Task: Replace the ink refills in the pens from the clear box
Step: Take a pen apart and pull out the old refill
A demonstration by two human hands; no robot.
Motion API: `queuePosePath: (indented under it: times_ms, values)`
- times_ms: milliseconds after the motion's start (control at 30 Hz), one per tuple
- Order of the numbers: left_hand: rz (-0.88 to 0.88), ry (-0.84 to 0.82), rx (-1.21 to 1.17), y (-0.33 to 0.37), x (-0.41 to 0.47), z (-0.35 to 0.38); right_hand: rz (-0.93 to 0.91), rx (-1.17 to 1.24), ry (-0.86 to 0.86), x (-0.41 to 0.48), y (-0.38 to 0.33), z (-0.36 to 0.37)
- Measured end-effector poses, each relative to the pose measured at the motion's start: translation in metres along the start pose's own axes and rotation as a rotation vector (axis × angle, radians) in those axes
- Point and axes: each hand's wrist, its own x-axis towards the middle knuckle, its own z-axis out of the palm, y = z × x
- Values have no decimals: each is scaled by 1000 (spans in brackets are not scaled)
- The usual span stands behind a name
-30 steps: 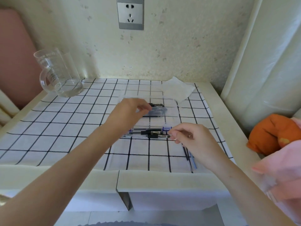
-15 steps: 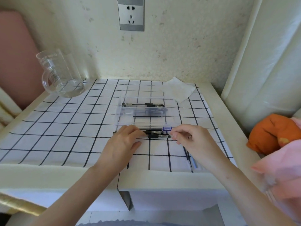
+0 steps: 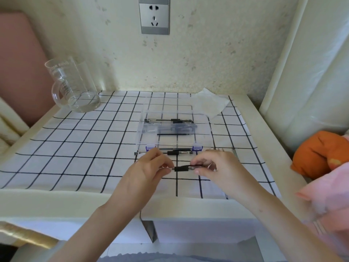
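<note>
A clear plastic box (image 3: pixel 204 138) with purple latches lies open on the checked cloth, with several black pens and a thin refill (image 3: pixel 173 134) inside. Another pen (image 3: pixel 175 152) lies on the cloth just in front of the box. Both hands hold one black-gripped pen (image 3: pixel 182 168) level above the cloth: my left hand (image 3: pixel 149 171) pinches its left end, and my right hand (image 3: pixel 217 169) grips its right end with curled fingers. The pen's ends are hidden by the fingers.
A glass measuring jug (image 3: pixel 72 86) stands at the table's back left. A white tissue (image 3: pixel 209 103) lies behind the box. Thin refills (image 3: pixel 234 151) show past my right hand. Orange and pink fabric (image 3: pixel 321 157) sits off the right edge. A wall socket (image 3: pixel 154 15) is above.
My left hand came back from the box to the front, and both hands have lifted one pen off the cloth toward me, holding it by its two ends.
</note>
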Motion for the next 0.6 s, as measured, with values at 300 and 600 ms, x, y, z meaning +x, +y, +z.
queuePosePath:
  times_ms: [300, 600]
  values:
    - [-17, -41, 3, 21, -4, 3, 33, 236, -70, -7, -12, 6]
    - [-17, -39, 113, 30, -4, 0, 39, 307, -95, -6, -14, 0]
